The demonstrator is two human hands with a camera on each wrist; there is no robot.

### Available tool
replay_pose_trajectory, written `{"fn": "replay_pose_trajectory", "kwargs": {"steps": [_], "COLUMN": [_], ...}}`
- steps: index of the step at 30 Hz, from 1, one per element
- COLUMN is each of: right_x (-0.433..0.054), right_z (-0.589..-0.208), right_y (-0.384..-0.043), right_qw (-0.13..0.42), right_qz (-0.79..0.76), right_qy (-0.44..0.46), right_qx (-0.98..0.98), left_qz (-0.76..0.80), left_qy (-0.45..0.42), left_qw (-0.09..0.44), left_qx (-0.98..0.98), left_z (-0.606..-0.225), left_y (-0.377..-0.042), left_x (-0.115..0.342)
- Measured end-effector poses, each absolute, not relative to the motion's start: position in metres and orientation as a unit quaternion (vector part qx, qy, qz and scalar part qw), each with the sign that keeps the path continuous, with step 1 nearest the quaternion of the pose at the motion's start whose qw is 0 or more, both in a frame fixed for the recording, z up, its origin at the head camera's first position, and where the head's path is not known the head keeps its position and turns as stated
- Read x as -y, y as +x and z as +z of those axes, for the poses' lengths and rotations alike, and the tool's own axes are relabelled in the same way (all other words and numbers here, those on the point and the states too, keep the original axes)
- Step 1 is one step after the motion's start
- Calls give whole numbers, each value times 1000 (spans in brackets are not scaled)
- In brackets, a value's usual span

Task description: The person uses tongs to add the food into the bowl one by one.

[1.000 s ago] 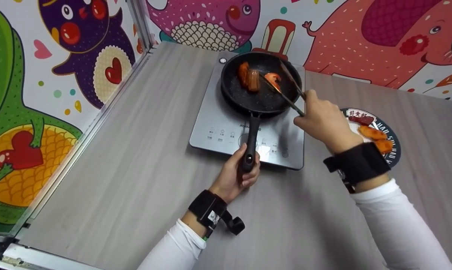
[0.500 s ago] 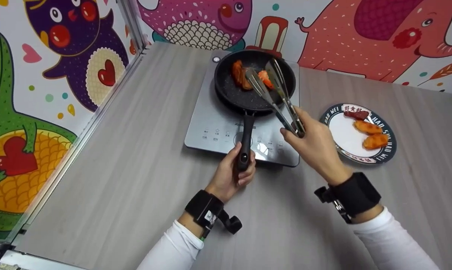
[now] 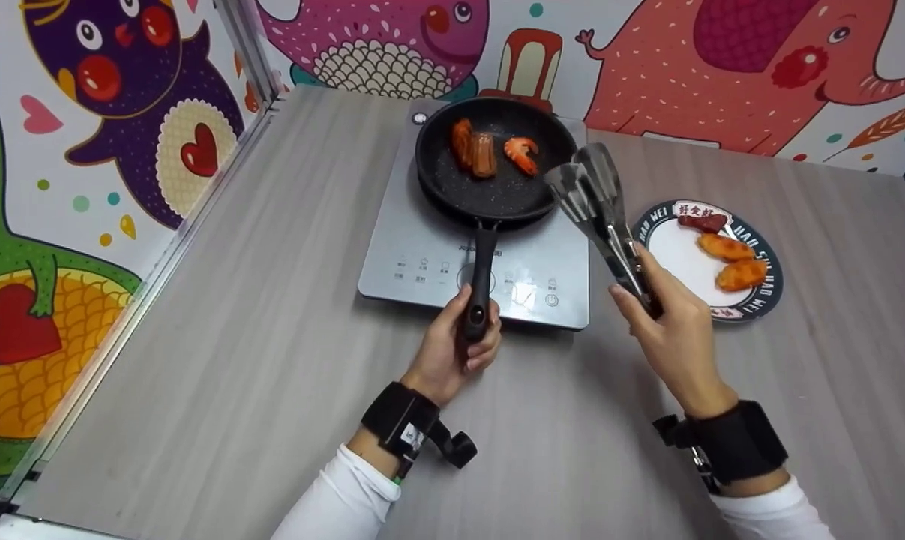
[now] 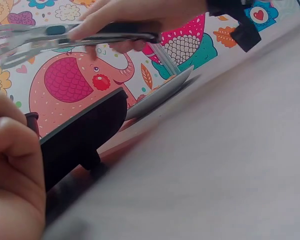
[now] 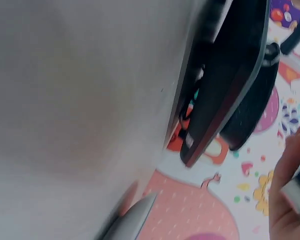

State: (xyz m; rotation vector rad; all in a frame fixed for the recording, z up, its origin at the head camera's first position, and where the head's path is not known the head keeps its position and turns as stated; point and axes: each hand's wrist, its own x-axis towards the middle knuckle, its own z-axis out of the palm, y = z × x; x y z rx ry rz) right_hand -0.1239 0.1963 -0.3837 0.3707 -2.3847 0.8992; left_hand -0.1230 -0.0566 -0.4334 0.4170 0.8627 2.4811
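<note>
In the head view, my left hand (image 3: 452, 349) grips the black handle of the frying pan (image 3: 489, 196), which sits on the induction cooker (image 3: 403, 259). A shrimp (image 3: 522, 154) lies in the pan, right of a scored brown piece (image 3: 483, 156) and an orange-brown piece (image 3: 461, 142) that touch each other. Metal tongs (image 3: 594, 202) are held in my right hand (image 3: 677, 337), raised between pan and plate. Nothing is between their tips. In the left wrist view, the tongs (image 4: 40, 42) are seen side-on in the air; the left hand's grip is mostly cut off.
To the right, a dark-rimmed plate (image 3: 673, 262) bears two orange, wing-like pieces (image 3: 741, 275) and a dark red piece (image 3: 703, 223). A cartoon-printed wall (image 3: 647, 75) borders the grey table (image 3: 272, 300) at the back, and another panel (image 3: 115, 195) at the left.
My right hand has drawn the tongs out of the pan, rightward and toward me, without food. The shrimp stays in the pan. My left hand keeps its grip; the head view has shifted slightly.
</note>
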Motion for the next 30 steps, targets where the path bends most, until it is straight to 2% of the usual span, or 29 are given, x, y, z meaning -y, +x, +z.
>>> {"fn": "replay_pose_trajectory", "kwargs": {"steps": [11, 20, 30], "right_x": [-226, -264, -309], "right_z": [-394, -383, -379], "right_y": [-121, -137, -142], "right_qw": [263, 189, 169], "right_qz": [341, 375, 401], "right_qy": [73, -53, -84], "right_qx": [900, 906, 896], "left_qz": [905, 907, 910], "left_qy": [156, 141, 146], "left_qw": [247, 254, 240], "left_qx": [-308, -306, -306], "left_z": [-435, -434, -434], "left_y": [-122, -121, -124], "left_x": [59, 56, 58]}}
